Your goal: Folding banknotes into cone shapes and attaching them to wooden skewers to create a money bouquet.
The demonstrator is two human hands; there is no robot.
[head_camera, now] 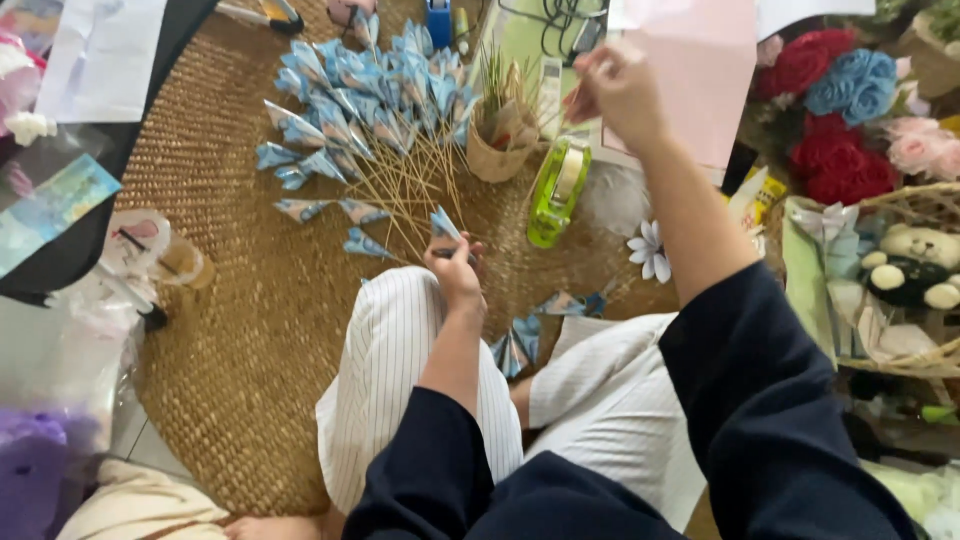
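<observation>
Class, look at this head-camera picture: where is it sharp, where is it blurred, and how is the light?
Head view: soft, even light, no hard shadows or glare; the blue paper cones on sticks and the woven mat are fairly sharp; the raised right hand is motion-blurred; the left hand is clearer; edges look soft.

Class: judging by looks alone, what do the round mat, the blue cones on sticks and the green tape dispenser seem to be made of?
Round mat: woven straw or seagrass, matt tan, ridged spiral weave. Blue cones: folded printed paper, sharp creases, on thin pale sticks, probably bamboo; the left hand holds one. Tape dispenser: glossy lime-green plastic, smooth moulded shell.
</observation>
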